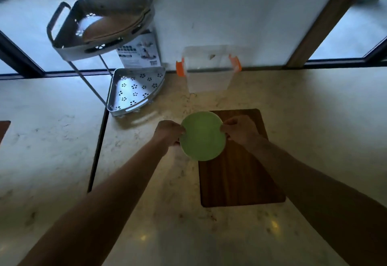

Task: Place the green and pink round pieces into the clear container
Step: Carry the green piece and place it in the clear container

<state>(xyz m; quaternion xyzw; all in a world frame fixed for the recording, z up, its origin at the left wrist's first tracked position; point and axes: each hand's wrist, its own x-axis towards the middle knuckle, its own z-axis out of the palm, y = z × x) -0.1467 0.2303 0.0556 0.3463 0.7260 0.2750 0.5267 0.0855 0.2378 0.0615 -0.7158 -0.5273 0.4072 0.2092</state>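
A green round piece (202,136) is held flat above the counter, over the far left corner of a wooden board (236,171). My left hand (167,132) pinches its left rim and my right hand (238,129) pinches its right rim. The clear container (209,77) with orange side clips stands open against the wall, beyond the green piece. No pink piece shows in this view.
A grey two-tier corner rack (134,92) stands left of the container, its upper tier (69,50) holding round wooden pieces. A printed card (140,52) leans on the wall behind it. A dark seam (98,148) runs down the stone counter.
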